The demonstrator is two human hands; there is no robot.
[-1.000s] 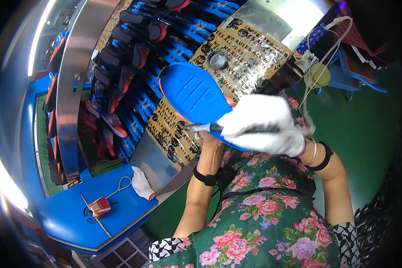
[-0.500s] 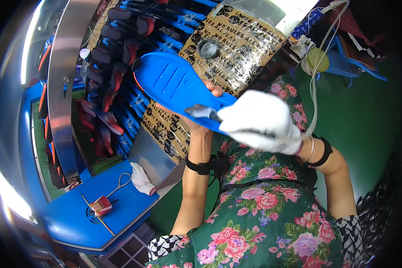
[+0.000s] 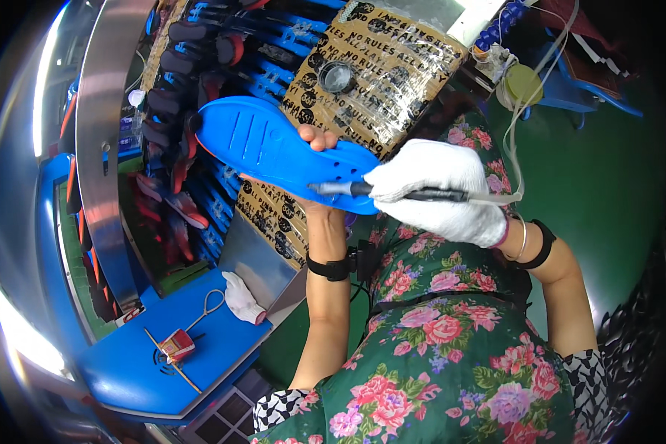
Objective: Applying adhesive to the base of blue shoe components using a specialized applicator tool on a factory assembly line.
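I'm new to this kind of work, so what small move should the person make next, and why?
Perhaps draw the brush along the near edge of the blue sole: the tip lies close to that edge, the gloved right hand grips the handle, and the bare left hand holds the sole.

A white glove covers the right hand.
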